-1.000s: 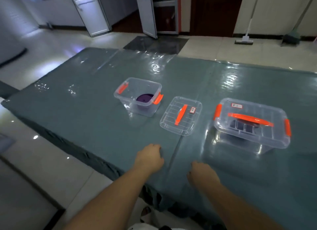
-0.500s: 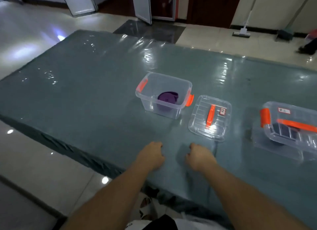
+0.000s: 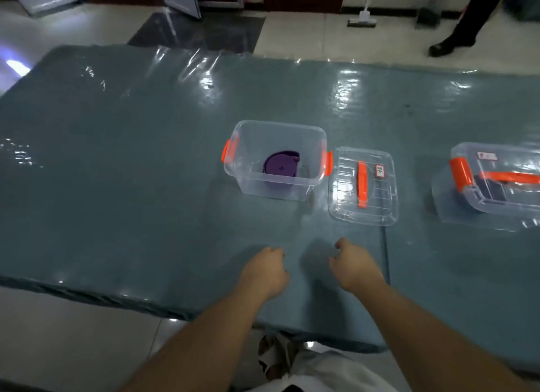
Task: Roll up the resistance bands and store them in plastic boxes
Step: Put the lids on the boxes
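Resistance band (image 3: 281, 167), the purple one, is sitting rolled up at the bottom of the small clear box (image 3: 318, 177), which is standing open near the middle of the counter (image 3: 131, 193). Its lid (image 3: 344, 204) is lying flat just beside the box, on the side toward the right edge of the counter, with its orange handle (image 3: 362, 184) facing up. Farther toward the right edge, well apart, a second box (image 3: 479, 198) is sitting with its lid already on, and something dark is showing inside it.

Both hands are hanging over the counter close to the near edge, side by side but not touching. The left hand (image 3: 267, 270) is loosely curled and holding nothing. The right hand (image 3: 352, 267) is loosely curled too, fingers bent a little, and it is empty as well.

I am guessing the lid is the next job, and here is what could go wrong. The band is only rolled, not tied, so it could be springing open if the box gets bumped. The counter is shiny and looks slippery, so the light box could be sliding away when the lid is being pressed down with one hand only. The orange clips (image 3: 230, 151) on the box sides could be getting in the way if the lid is coming down crooked.
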`<state>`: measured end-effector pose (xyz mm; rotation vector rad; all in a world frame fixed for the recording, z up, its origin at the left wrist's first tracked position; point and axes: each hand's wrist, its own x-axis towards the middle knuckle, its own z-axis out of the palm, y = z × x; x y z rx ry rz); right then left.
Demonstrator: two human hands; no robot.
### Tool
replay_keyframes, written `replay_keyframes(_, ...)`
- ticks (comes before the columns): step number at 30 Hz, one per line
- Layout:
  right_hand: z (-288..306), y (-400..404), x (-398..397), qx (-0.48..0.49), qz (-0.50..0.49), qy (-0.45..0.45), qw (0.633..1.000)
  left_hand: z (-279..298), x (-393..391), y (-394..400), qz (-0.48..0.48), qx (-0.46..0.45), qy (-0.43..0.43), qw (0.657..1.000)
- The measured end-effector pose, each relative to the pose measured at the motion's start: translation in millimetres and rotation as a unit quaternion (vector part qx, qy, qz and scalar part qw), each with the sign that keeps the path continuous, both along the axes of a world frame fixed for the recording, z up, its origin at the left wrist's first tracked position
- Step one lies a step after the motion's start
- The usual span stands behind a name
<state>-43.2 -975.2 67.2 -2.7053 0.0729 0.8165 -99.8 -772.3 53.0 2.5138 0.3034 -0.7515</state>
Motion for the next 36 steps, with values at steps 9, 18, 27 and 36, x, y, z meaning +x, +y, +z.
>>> replay_keyframes(9,-28.1,-16.1,33.5,0.038,-0.104,0.026,0.993,6.6,62.7,-1.1,-0.048,0.044,-0.024,0.998)
replay_keyframes(18,-47.5,-33.6,117.7,0.088,-0.158,-0.011,0.983,-1.8,125.2,-19.3,-0.096,0.089,-0.008,0.991)
replay_keyframes(27,-69.4,-39.4,180.8,0.056,-0.182,-0.081,0.978,-32.5,158.5,-24.5,-0.111,0.079,0.029,0.99)
replay_keyframes(36,-95.7,-30.5,238.4,-0.001,-0.181,-0.092,0.979,-50.1,164.3,-9.7,-0.12,0.072,0.053,0.989)
